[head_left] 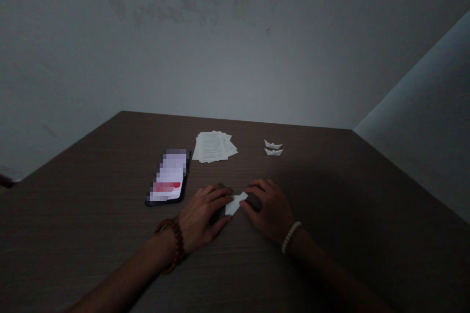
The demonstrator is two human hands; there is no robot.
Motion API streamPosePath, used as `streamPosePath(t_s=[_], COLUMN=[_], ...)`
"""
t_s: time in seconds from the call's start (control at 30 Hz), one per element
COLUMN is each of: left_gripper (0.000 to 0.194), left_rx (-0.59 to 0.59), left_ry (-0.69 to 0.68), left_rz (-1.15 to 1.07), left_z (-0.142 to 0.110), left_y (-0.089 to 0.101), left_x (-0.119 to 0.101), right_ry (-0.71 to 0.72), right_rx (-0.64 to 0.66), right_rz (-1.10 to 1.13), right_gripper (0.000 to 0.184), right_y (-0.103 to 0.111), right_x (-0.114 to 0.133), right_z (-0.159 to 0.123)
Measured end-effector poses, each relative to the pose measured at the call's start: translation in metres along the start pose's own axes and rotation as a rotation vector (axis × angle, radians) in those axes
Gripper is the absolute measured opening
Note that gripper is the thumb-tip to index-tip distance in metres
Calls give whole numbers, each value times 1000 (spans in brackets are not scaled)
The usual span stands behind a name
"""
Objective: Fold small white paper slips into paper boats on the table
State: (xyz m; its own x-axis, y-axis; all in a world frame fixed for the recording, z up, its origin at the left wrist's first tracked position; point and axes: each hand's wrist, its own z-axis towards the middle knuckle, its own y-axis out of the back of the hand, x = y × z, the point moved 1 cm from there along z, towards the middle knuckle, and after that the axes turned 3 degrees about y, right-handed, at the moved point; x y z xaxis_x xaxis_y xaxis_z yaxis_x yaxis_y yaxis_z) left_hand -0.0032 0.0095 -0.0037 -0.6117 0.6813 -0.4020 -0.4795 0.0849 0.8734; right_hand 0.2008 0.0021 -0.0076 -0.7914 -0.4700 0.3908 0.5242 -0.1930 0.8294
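A small folded piece of white paper lies on the brown table between my hands. My left hand has its fingers on the left side of the paper, with the thumb at its lower edge. At the paper's upper right end, my right hand pinches it between thumb and forefinger. Farther back on the right sit two small folded paper boats, one behind the other. A loose stack of printed paper sheets rests beyond my left hand.
To the left of my left hand lies a phone with a lit, partly blurred screen. The wooden table runs back to a stained grey wall. A pale slanting surface rises at the right.
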Motion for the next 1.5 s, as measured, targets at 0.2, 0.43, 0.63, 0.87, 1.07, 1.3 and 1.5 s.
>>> streamPosePath(t_s=[0.2, 0.43, 0.63, 0.87, 1.07, 1.3, 1.5], left_gripper=[36, 38, 40, 41, 35, 31, 30], left_rx=[-24, -7, -4, 7, -8, -28, -42], left_ry=[3, -3, -7, -22, -8, -44, -66], left_rz=[-27, -66, -83, -112, -104, -122, -131], left_z=[0, 0, -1, 1, -1, -1, -2], left_y=[-1, -1, -2, 1, 0, -2, 0], left_x=[0, -1, -1, -4, -3, -1, -2], right_ry=[39, 46, 3, -5, 3, -37, -29], right_rx=[4, 4, 30, 14, -26, -46, -46], right_rz=[45, 75, 106, 137, 197, 188, 243], right_gripper=[16, 14, 17, 20, 16, 20, 5], right_y=[-1, -3, -4, -5, -3, -3, -3], right_x=[0, 0, -3, -5, -4, -4, -6], right_z=[0, 0, 0, 0, 2, 4, 6])
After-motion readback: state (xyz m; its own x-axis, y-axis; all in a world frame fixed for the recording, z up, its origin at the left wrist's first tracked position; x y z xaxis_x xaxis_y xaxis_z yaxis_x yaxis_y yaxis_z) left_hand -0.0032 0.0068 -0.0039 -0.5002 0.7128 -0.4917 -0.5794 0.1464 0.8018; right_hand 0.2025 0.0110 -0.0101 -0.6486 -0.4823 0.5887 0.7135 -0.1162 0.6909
